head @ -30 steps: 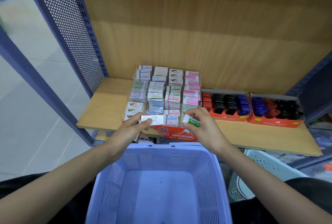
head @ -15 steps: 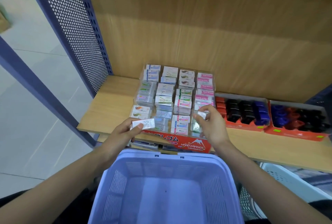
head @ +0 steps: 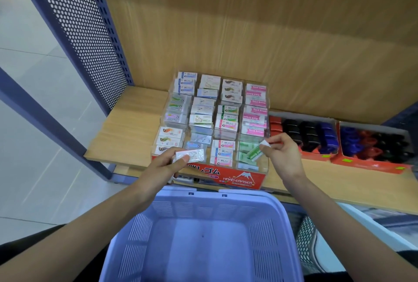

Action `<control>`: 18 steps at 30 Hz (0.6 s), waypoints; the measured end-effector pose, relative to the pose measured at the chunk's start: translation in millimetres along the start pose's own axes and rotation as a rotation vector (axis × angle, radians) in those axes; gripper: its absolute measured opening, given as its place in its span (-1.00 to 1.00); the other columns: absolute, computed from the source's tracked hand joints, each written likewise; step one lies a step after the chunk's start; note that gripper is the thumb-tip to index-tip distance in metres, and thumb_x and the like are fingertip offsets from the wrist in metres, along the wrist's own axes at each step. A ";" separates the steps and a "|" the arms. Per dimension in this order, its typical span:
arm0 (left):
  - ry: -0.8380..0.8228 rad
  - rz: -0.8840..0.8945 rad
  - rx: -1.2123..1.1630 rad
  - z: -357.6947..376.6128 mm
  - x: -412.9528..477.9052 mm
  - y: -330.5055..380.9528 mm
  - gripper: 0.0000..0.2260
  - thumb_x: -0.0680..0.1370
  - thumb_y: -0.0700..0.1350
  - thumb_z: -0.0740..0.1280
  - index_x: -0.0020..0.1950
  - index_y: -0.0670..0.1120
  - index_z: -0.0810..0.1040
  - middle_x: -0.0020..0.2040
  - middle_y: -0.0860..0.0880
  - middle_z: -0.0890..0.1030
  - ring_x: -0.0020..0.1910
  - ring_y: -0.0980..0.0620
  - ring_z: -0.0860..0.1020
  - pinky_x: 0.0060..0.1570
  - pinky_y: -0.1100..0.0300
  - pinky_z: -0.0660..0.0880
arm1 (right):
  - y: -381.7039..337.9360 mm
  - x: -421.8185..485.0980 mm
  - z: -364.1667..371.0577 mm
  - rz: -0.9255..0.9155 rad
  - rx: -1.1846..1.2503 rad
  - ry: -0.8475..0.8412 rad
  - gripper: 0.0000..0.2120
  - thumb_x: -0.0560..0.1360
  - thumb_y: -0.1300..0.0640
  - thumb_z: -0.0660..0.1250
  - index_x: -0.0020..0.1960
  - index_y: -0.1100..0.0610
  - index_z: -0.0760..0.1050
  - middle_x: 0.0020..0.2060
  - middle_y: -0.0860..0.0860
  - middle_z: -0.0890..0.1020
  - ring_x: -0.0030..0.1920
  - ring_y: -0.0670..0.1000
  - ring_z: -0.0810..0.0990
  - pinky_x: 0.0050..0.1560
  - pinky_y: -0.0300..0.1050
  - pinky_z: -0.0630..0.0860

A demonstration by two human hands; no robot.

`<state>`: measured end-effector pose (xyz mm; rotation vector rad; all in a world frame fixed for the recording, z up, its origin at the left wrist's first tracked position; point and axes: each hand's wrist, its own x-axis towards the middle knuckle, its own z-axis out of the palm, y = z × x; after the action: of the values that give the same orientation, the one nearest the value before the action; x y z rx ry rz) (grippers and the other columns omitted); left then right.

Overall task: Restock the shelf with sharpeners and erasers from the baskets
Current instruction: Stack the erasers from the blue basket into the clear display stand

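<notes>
The left hand [head: 162, 168] grips a white eraser [head: 192, 154] in clear wrap, thumb across its top, at the front left of the display case [head: 239, 178] on the wooden shelf [head: 126, 132]. The right hand [head: 282, 152] pinches a green-sleeved eraser [head: 254, 153] by its white end, tilted over the case's front right compartment. The case's red front reads "HARD ERASER" beside a snowy mountain and Japanese characters. The pink erasers [head: 255, 93] in the case's right column read "Hard Eraser". Red, black and blue sharpeners [head: 305, 132] sit in red boxes to the right of the case. A lavender basket [head: 237, 194] sits below the hands.

Eraser labels [head: 228, 125] blurry, purple basket [head: 260, 198] — btm cut off
</notes>
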<state>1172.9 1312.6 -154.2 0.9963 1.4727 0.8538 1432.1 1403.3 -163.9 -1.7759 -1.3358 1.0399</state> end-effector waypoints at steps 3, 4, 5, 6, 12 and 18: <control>-0.006 -0.002 -0.040 1.3 -0.7 -3.6 -0.88 0.60 -0.03 0.24 0.07 0.05 0.55 -0.14 -0.11 0.42 -0.22 0.04 0.36 -0.20 0.20 0.31 | 4.9 0.3 1.1 0.023 0.078 0.031 -0.83 0.47 0.27 0.39 -0.12 0.11 0.40 -0.22 0.10 0.61 -0.23 0.02 0.60 -0.25 -0.13 0.46; 0.005 -0.010 -0.053 1.3 -1.8 -5.5 -0.88 0.59 -0.05 0.25 0.08 0.05 0.55 -0.13 -0.10 0.43 -0.23 0.04 0.37 -0.19 0.19 0.32 | 6.1 0.3 0.7 0.038 0.114 0.042 -0.83 0.47 0.28 0.39 -0.10 0.13 0.40 -0.22 0.11 0.61 -0.26 0.02 0.59 -0.22 -0.08 0.50; 0.018 -0.022 -0.061 0.7 -3.0 -7.9 -0.88 0.59 -0.06 0.26 0.08 0.04 0.55 -0.13 -0.08 0.45 -0.23 0.05 0.37 -0.18 0.19 0.33 | 7.0 -0.1 -0.3 0.053 0.161 0.049 -0.84 0.47 0.29 0.38 -0.07 0.16 0.39 -0.23 0.12 0.61 -0.27 0.02 0.59 -0.18 -0.07 0.54; 0.030 -0.035 -0.064 0.0 -3.9 -10.7 -0.88 0.59 -0.06 0.26 0.08 0.04 0.56 -0.13 -0.06 0.45 -0.23 0.05 0.38 -0.17 0.18 0.34 | 8.0 -0.5 -0.8 0.063 0.207 0.052 -0.83 0.48 0.31 0.36 -0.03 0.18 0.38 -0.24 0.12 0.60 -0.28 0.03 0.58 -0.16 -0.07 0.55; 0.064 -0.086 -0.098 -1.4 -4.9 -15.4 -0.87 0.58 -0.04 0.27 0.09 0.06 0.55 -0.10 -0.08 0.43 -0.22 0.04 0.39 -0.13 0.16 0.35 | 14.9 -3.4 -0.7 0.009 0.241 0.023 -0.87 0.53 0.30 0.31 -0.01 0.08 0.48 -0.28 0.05 0.61 -0.23 0.03 0.59 -0.10 -0.11 0.55; 0.010 -0.096 -0.110 10.5 -7.2 0.4 -0.88 0.59 -0.08 0.25 0.07 0.03 0.56 -0.09 -0.03 0.49 -0.19 0.05 0.41 -0.16 0.21 0.37 | 11.8 -5.7 -3.8 0.011 0.290 -0.007 -0.86 0.51 0.34 0.31 -0.11 0.11 0.46 -0.26 0.08 0.61 -0.25 0.03 0.60 -0.18 -0.18 0.53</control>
<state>1183.6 1305.9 -152.4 0.8350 1.4540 0.8616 1439.7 1394.7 -171.3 -1.5656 -1.1163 1.1814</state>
